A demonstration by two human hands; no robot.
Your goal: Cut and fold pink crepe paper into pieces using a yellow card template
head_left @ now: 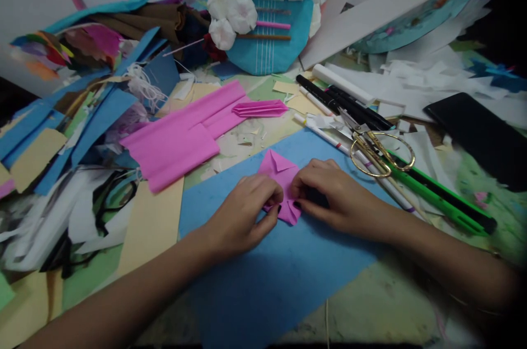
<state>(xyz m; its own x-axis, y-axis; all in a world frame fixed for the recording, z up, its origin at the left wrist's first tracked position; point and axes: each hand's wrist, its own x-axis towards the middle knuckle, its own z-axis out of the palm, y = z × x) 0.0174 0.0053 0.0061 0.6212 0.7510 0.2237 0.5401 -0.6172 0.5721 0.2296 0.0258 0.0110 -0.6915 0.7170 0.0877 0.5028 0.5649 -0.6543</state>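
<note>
A small piece of folded pink paper [282, 178] lies on a blue sheet [263, 283] in front of me. Its upper corner is creased into a triangular flap, and its lower edge is folded too. My left hand [251, 209] pinches the paper's lower left side between thumb and fingers. On the opposite side, my right hand [329, 192] grips the right edge with bent fingers. Both hands cover parts of the paper. Just beyond lie a larger pink crepe paper piece [177, 146] and a narrow folded pink strip [261, 109].
Gold-handled scissors [381, 154], a green cutter [444, 192], markers [349, 102] and a black phone-like slab [477, 138] lie to the right. Paper scraps [94, 124] crowd the left. A blue guitar-shaped craft [269, 41] with white flowers stands at the back.
</note>
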